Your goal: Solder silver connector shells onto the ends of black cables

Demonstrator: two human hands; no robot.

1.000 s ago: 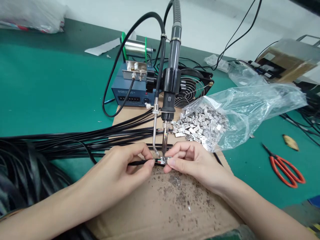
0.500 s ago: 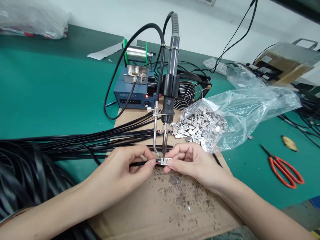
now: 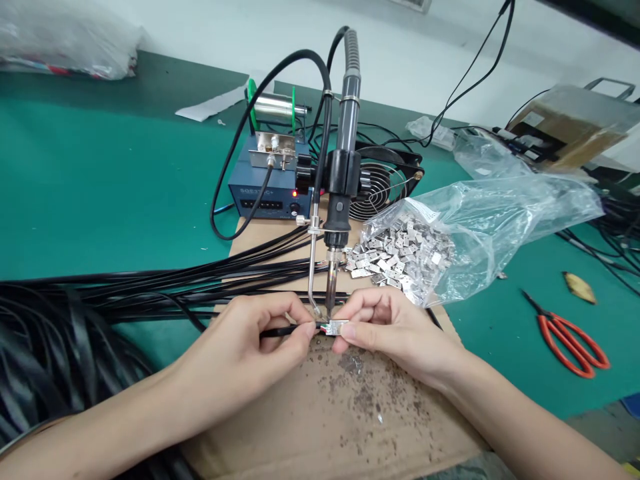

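Observation:
My left hand pinches a black cable near its stripped end, where thin coloured wires show. Between the thumb and fingers of my right hand is a small silvery metal connector. The wire ends meet the connector's left side. Just above that joint stands the tip of a soldering iron, clamped upright in a holder. A thin metal feed tube slants down beside the iron. Whether the tip touches the metal is too small to tell.
Behind stand a blue soldering station, a solder spool and a fan. A clear bag spills metal connectors. Red-handled cutters lie right. Black cables heap left. Stained cardboard covers the bench front.
The connector and cable end have shifted slightly relative to the iron tip, and the connector's face has turned a little. Both hands keep their grip. The whole view has moved very slightly.

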